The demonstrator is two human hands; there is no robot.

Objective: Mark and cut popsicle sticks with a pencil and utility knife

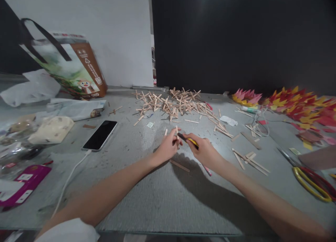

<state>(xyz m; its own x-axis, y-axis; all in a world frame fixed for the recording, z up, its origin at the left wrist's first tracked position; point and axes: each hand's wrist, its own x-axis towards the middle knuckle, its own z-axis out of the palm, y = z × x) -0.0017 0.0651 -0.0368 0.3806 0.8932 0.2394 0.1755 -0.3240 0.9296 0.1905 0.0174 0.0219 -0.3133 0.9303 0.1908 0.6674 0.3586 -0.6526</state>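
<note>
Near the middle of the grey table (147, 200), my left hand (167, 146) pinches a small wooden craft stick (176, 132) upright. My right hand (203, 148) is closed around a utility knife (193, 142) with a yellow and black handle. Its dark front end points left and meets or nearly meets the stick; the exact contact is too small to tell. Beneath the hands lies a loose wooden stick (180, 165), with a thin pinkish stick (207, 170) by my right wrist. Beyond them spreads a pile of crossed wooden sticks (168, 104).
At left are a phone (100, 135) on a white cable, a purple case (28, 182), plastic packets (49, 130) and a shopping bag (70, 67). At right lie loose sticks (249, 159), scissors (309, 186) and red-yellow paper shapes (296, 104). A dark panel (236, 39) stands behind.
</note>
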